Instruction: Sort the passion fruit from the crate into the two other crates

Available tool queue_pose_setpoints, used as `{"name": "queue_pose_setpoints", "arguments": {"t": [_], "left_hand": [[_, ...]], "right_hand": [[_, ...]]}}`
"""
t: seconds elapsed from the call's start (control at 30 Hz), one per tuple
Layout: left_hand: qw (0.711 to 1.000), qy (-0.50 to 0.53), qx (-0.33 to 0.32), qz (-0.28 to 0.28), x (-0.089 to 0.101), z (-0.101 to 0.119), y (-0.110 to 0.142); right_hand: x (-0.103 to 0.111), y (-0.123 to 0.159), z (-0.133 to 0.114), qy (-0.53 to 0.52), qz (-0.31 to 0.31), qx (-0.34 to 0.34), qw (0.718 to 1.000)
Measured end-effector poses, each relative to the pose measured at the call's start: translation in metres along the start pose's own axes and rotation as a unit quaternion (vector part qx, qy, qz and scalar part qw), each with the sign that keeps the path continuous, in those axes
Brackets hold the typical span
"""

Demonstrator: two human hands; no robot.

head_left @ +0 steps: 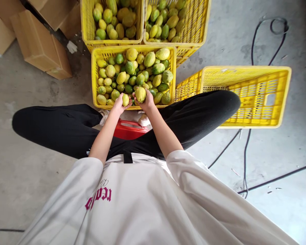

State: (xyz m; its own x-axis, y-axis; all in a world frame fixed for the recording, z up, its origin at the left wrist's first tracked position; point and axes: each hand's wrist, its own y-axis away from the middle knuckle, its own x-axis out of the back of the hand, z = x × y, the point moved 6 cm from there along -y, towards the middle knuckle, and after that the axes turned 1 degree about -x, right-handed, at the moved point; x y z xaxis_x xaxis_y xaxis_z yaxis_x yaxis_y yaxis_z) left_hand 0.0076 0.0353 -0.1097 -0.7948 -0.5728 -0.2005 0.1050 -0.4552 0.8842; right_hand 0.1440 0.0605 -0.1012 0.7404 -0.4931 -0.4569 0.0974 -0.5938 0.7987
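Observation:
Over the near edge of a yellow crate (134,107) full of green and yellow lemons, my two hands are close together. A small yellow lemon (125,100) rests in my left hand (119,105), its fingers curled around the fruit from below. My right hand (148,99) grips a larger yellow-green lemon (140,95). Both palms are turned up, and the fingertips of the two hands nearly meet. The undersides of both fruits are hidden by the fingers.
Two more yellow crates, one at left (112,42) and one at right (191,30), hold lemons behind. Right of my knee stands another yellow crate (267,98). Cardboard boxes (35,41) lie at back left. A red stool (129,131) is under me; black cables (246,160) cross the floor.

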Motion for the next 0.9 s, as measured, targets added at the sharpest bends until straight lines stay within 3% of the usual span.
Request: {"name": "queue_pose_setpoints", "arguments": {"t": [0.13, 0.3, 0.43, 0.6, 0.9], "left_hand": [[0.999, -0.036, -0.018, -0.004, 0.001, 0.001, 0.003], [0.999, -0.025, -0.043, -0.008, 0.000, 0.003, 0.005], [0.999, -0.035, -0.022, 0.024, 0.002, 0.004, 0.002], [1.000, -0.019, 0.012, 0.002, 0.000, 0.003, 0.004], [0.999, -0.044, -0.005, 0.000, -0.001, 0.003, 0.008]], "right_hand": [[-0.003, 0.004, 0.000, 0.011, -0.027, 0.012, 1.000], [0.003, -0.005, 0.000, -0.011, -0.006, 0.043, 0.999], [0.009, -0.016, 0.002, -0.024, -0.016, 0.023, 0.999], [0.008, -0.020, 0.003, -0.022, -0.026, 0.003, 0.999], [0.000, -0.007, 0.003, 0.003, -0.024, 0.021, 0.999]]}}
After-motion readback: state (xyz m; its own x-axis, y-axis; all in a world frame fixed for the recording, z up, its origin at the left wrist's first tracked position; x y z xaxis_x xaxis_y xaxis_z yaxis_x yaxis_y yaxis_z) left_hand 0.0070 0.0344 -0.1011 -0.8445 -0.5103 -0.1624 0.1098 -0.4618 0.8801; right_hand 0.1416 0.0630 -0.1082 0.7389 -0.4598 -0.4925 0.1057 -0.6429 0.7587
